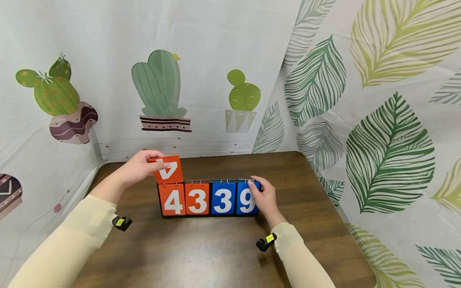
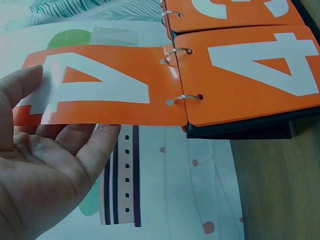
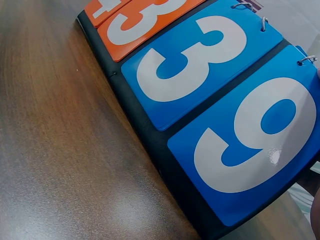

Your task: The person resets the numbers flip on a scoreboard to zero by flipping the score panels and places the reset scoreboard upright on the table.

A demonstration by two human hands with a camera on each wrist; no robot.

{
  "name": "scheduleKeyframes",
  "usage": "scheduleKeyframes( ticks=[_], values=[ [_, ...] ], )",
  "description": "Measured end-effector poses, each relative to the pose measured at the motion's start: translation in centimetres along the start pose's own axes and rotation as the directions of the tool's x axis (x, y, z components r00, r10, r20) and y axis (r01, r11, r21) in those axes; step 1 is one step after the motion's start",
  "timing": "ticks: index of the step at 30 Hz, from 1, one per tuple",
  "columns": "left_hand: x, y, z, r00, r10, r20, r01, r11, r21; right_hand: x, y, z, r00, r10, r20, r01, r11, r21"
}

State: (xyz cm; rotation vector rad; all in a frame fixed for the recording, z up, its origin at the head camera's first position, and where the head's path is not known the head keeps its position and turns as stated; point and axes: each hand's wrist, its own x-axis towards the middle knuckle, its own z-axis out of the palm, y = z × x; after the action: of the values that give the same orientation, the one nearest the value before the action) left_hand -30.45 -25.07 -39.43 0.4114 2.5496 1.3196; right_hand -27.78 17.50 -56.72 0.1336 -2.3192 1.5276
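Note:
A flip scoreboard (image 1: 210,200) with a black stand is upright on the table, its front reading 4 and 3 on red cards, 3 and 9 on blue ones. With thumb and fingers my left hand (image 1: 138,169) pinches the outer end of a red card (image 1: 173,173), swung up above the leftmost 4 card (image 1: 172,200). That raised card shows an inverted 4 and hangs on metal rings (image 2: 186,97) in the left wrist view. At the other end, my right hand (image 1: 265,198) grips the scoreboard's corner, thumb over the blue 9 card (image 3: 272,150); its other fingers are mostly hidden behind.
The brown wooden table (image 1: 216,248) extends on all sides of the scoreboard. White cloth with printed cacti (image 1: 163,88) hangs behind it, and leaf-patterned cloth (image 1: 390,156) covers the right side. Small black wrist cameras sit on both sleeves.

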Motion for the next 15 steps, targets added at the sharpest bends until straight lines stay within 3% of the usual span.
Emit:
scheduleKeyframes(
  ticks=[4, 8, 15],
  values=[
    [-1.1, 0.8, 0.2, 0.996, 0.086, -0.002, -0.086, 0.996, 0.034, 0.1, 0.1, 0.0, 1.000, -0.024, -0.015, 0.024, 1.000, 0.000],
    [-2.1, 1.4, 0.8, 0.983, 0.180, 0.025, -0.181, 0.983, 0.025, 0.1, 0.1, 0.0, 1.000, -0.023, -0.011, 0.023, 1.000, 0.002],
    [-4.2, 2.3, 1.9, 0.977, 0.212, 0.039, -0.215, 0.970, 0.117, -0.1, 0.0, 0.0, 1.000, 0.007, 0.008, -0.007, 1.000, 0.001]
  ],
)
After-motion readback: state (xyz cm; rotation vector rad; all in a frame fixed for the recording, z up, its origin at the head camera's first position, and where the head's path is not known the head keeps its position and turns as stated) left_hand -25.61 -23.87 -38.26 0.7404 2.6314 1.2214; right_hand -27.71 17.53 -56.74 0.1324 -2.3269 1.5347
